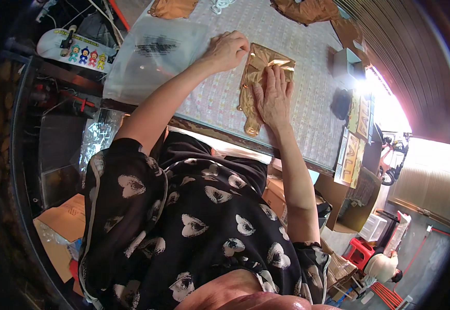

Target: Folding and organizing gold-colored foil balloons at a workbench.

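Gold-brown shiny garment (258,77), looks like folded tights or a thin foil-like cloth, lies on the patterned table (209,98), near the table's front edge and a bit right of its middle. Upper part is folded into a flat square, a narrow tail runs down toward the edge.

Right hand (274,95) lies flat on the garment, palm down, fingers spread a little, pressing not gripping. Left hand (227,50) sits at the garment's upper left corner, fingers curled; seems to pinch the edge, but I cannot tell for sure whether it grips cloth or only rests there.

To do the fold well, my judgement: keep the flat palm as anchor, pull the corner taut with the other hand, smooth outward so the slippery material does not bunch or slide.

Around the garment: clear plastic bag (155,51) with a dark print lies to its left, just past the left forearm. More brown pieces (302,9) lie beyond it at the table's far side, another (172,7) at far left. White cord (220,5) far side too. Small grey box (346,62) to its right, dark object (341,103) below that, flat yellow packets (353,155) at the table's right end.

Nothing stands between the hands and the garment. The plastic bag is close to the left elbow, could get dragged.
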A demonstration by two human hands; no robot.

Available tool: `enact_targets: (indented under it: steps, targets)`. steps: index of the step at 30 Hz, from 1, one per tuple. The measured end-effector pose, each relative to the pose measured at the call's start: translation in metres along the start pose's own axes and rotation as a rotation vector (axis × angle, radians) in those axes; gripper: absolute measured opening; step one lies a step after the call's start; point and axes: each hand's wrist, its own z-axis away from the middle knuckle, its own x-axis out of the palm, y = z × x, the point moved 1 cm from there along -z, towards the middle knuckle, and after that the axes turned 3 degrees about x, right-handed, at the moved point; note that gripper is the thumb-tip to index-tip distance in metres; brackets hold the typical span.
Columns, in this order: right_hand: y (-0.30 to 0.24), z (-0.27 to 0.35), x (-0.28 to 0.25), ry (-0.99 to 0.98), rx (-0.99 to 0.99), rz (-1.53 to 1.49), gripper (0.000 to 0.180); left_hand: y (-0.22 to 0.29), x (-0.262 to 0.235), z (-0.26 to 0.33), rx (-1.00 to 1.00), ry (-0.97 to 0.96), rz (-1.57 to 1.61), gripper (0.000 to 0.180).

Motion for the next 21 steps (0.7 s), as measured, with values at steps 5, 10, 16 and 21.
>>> enact_targets:
  steps: [5, 10, 16, 21]
  targets:
    - [0.001, -0.001, 0.0, 0.011, -0.002, 0.005, 0.063, 0.0, 0.006, -0.004, -0.005, 0.025, 0.041, 0.013]
    - [0.001, -0.002, 0.0, 0.011, -0.003, 0.004, 0.063, 0.003, 0.003, -0.007, -0.031, 0.025, 0.078, 0.012]
    - [0.0, -0.001, -0.001, -0.015, 0.007, 0.01, 0.063, 0.006, -0.002, -0.002, -0.055, -0.107, 0.043, 0.015]
    - [0.002, -0.001, 0.0, -0.002, -0.009, -0.018, 0.063, 0.015, -0.012, -0.002, -0.068, -0.207, 0.012, 0.021]
